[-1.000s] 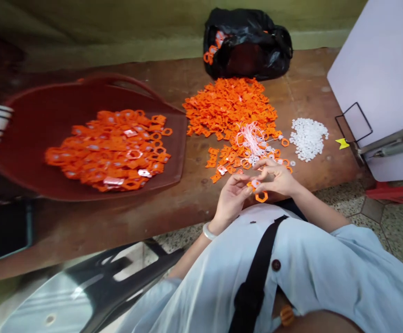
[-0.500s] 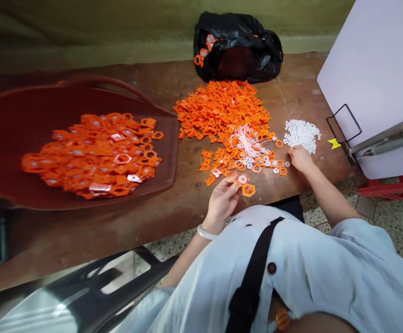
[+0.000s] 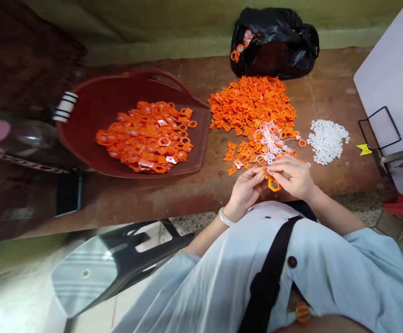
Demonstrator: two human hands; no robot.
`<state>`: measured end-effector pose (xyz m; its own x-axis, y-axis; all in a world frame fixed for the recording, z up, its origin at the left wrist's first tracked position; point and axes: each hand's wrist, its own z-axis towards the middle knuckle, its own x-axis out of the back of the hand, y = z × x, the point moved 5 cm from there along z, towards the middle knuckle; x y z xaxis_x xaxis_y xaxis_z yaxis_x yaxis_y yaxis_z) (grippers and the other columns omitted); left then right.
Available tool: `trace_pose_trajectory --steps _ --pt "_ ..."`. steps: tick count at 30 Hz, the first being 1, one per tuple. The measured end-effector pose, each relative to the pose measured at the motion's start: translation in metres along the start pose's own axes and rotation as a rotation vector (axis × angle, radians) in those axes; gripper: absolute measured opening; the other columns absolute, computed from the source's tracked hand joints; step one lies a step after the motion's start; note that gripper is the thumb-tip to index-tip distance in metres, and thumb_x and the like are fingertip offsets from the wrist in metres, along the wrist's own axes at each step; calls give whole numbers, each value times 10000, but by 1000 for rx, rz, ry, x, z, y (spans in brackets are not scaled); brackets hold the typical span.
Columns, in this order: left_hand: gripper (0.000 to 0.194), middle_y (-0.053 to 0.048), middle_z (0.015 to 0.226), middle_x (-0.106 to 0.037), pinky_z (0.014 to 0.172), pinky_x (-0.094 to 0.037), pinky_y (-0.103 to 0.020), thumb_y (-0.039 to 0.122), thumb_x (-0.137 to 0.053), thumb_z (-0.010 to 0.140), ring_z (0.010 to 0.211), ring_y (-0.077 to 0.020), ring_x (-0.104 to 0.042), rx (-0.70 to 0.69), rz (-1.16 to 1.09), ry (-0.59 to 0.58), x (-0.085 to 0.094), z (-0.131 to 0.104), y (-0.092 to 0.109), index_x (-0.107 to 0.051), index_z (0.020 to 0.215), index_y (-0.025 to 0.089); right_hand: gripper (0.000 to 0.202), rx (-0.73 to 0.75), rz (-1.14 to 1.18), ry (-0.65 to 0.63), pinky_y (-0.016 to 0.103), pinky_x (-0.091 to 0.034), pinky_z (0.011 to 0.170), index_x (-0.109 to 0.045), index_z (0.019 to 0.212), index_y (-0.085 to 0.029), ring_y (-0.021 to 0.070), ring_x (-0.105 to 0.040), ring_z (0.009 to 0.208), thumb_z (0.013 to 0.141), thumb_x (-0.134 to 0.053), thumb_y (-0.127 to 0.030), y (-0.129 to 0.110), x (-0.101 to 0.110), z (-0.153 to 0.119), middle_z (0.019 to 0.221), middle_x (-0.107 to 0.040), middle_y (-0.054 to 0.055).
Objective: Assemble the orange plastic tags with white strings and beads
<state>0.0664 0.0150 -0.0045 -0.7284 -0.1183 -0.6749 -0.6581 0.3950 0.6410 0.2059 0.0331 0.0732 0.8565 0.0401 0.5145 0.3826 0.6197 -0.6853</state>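
Note:
In front of my body, both hands meet over an orange plastic piece with a hexagonal ring (image 3: pixel 274 184). My left hand (image 3: pixel 246 188) pinches its upper end between thumb and fingers, and the ring hangs free below the fingertips. Closed fingers of my right hand (image 3: pixel 296 176) press against the same end; whatever they hold is hidden. Just beyond the hands lie loose orange pieces (image 3: pixel 246 150) and a tangle of pale string (image 3: pixel 270 138). To the right is a pile of small white plastic parts (image 3: pixel 327 141).
A big orange heap (image 3: pixel 253 101) lies behind the string, with a black plastic bag (image 3: pixel 274 44) at the wall. At left, a dark red basket (image 3: pixel 83 138) holds many orange pieces. A white panel (image 3: pixel 395 74) stands at right; a stool (image 3: pixel 87 273) is below left.
My right hand has come from the white pile leftward to my left hand and now touches the orange piece. The view has shifted left, showing more of the basket and stool.

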Motion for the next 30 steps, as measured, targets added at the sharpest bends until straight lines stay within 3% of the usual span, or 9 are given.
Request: trace_pose_trajectory --steps 7,14,22,26,30 --pt "280 14 688 -690 622 -542 -207 270 -902 558 631 -91 -641 7 7 53 -1 -1 2 -708 717 148 199 40 84 31 339 -588 753 -744 995 -229 170 -711 836 904 -574 -178 3 -6 -8 946 -765 63" --pt "276 11 701 -700 616 -542 -220 264 -902 554 631 -103 -653 11 28 70 -3 0 3 -705 712 153 226 47 21 5 368 -586 788 -744 1040 -253 183 -702 850 908 -569 -198 0 -5 -9 972 -757 66" --pt "254 13 701 -698 660 -542 -219 226 -895 552 660 -96 -649 13 -1 104 5 2 0 -712 711 152 264 173 0 -28 397 -567 798 -725 1082 -236 203 -683 908 898 -550 -164 -6 -11 -12 1011 -736 89" --pt "189 8 753 -708 710 -537 -223 165 -851 614 703 -99 -657 5 -33 100 11 4 -1 -704 732 157 267 100 73 -78 405 -559 852 -708 1108 -246 201 -690 948 907 -542 -190 2 -16 -12 1038 -744 77" --pt "143 -13 803 -724 745 -538 -242 169 -807 675 766 -130 -683 -59 -75 94 21 5 7 -697 766 169 262 -155 104 -14 358 -563 828 -678 1139 -228 190 -692 963 911 -555 -267 33 -15 -11 1084 -733 79"
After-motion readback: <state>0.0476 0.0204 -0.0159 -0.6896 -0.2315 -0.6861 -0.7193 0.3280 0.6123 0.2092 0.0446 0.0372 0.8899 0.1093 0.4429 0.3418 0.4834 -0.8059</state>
